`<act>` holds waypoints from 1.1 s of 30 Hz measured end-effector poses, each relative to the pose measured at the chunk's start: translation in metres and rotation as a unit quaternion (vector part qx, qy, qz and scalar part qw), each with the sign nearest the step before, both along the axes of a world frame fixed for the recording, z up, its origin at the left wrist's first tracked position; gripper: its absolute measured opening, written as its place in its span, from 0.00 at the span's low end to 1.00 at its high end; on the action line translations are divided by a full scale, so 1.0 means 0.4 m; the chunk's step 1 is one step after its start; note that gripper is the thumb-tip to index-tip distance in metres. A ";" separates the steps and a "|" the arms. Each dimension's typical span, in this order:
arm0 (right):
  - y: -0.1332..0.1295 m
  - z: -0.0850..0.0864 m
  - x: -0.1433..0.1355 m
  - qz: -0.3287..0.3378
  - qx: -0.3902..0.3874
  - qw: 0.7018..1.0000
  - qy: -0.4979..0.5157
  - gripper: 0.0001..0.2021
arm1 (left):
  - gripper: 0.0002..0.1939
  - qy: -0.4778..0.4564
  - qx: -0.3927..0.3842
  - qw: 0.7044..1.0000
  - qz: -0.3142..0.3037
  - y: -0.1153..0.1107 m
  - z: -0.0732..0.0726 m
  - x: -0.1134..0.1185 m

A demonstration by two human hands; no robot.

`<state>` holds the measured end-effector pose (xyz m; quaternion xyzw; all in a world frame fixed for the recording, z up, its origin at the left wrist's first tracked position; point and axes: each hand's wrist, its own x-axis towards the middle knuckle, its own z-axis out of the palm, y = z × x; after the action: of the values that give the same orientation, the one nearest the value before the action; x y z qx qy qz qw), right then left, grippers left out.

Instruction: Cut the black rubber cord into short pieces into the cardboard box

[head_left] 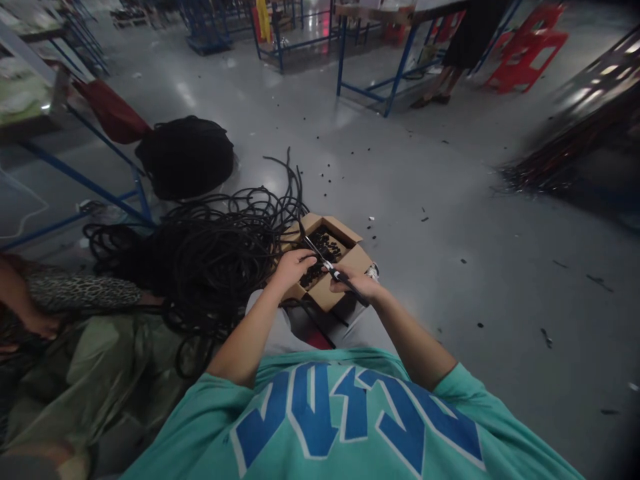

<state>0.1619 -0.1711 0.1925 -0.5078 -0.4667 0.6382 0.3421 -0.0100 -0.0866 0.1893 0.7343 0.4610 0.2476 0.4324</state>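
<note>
Scissors (328,265) with a black and white handle are in my right hand (355,283), their blades pointing up and left over an open cardboard box (327,293). My left hand (294,268) is closed at the box's left side, thumb against fingers, on what looks like a black tube; little of it shows. Small black cut pieces (325,245) lie inside the box. To the left, a large tangle of black tubing (215,250) spreads over the floor and reaches the box.
A black bundle (187,157) stands behind the tubing. On the left are a blue-framed table (85,173) and another person's hand (43,325). Red stools (533,50) and a worktable (380,13) stand farther back. Dark strands (545,157) lie at the right. Black scraps dot the floor.
</note>
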 end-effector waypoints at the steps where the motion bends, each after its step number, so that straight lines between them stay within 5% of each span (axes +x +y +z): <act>1: 0.004 -0.003 0.003 0.004 0.012 1.000 -0.004 0.26 | 0.11 -0.028 -0.042 0.999 -0.008 0.002 -0.003 -0.002; 5: 0.015 -0.023 0.005 -0.001 0.024 0.999 -0.022 0.24 | 0.15 -0.127 -0.163 0.978 -0.037 0.011 -0.012 -0.009; 10: 0.028 -0.061 -0.016 -0.046 -0.003 0.998 -0.042 0.23 | 0.17 -0.155 -0.209 0.965 -0.032 0.031 -0.042 0.000; 19: 0.062 -0.084 -0.035 -0.078 -0.089 0.993 0.019 0.25 | 0.12 -0.128 -0.127 0.983 0.044 0.056 -0.109 0.015; 25: 0.055 -0.075 -0.036 -0.032 -0.082 0.992 0.087 0.26 | 0.09 -0.151 -0.066 0.981 0.105 0.057 -0.111 0.017; 33: 0.046 -0.058 -0.023 -0.034 -0.023 0.999 0.004 0.25 | 0.12 -0.120 -0.068 0.988 0.062 0.052 -0.084 -0.003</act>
<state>0.1528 -0.1529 0.1694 -0.5289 -0.4330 0.6384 0.3538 -0.0113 -0.0657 0.1557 0.6380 0.4659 0.3285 0.5176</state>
